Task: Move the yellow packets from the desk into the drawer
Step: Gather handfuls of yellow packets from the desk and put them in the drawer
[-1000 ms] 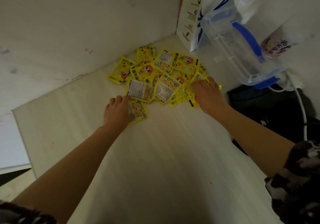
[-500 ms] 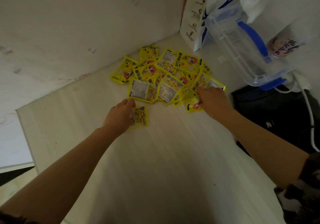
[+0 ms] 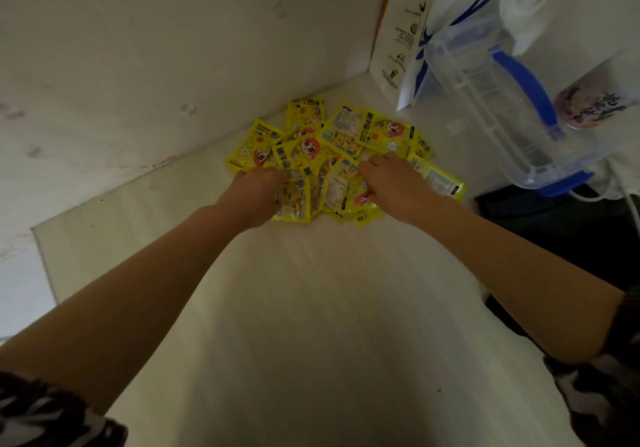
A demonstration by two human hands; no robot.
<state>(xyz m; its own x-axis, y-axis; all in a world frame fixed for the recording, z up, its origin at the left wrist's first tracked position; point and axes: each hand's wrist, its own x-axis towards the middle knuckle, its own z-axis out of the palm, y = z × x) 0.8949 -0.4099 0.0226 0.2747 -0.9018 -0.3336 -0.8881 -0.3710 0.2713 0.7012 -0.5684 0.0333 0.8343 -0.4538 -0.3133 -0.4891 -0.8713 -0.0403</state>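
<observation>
Several yellow packets (image 3: 313,150) with a cartoon face lie in an overlapping heap on the pale desk (image 3: 311,308), close to the back wall. My left hand (image 3: 254,193) lies on the heap's left front edge, fingers curled over the nearest packets. My right hand (image 3: 393,183) presses on the heap's right front side, fingers spread among the packets. Between the two hands the packets are bunched together and partly lifted. One packet (image 3: 438,178) pokes out to the right of my right hand. No drawer is in view.
A white paper bag with blue print (image 3: 412,31) stands at the back right corner. Beside it is a clear plastic jug with a blue handle (image 3: 502,107) and a printed cup (image 3: 595,100). A dark object (image 3: 571,232) and white cables lie right of the desk.
Both hands have moved inward and forward onto the heap. The loose packet by my left hand has been pushed back into the pile, and the packets are now bunched between the hands.
</observation>
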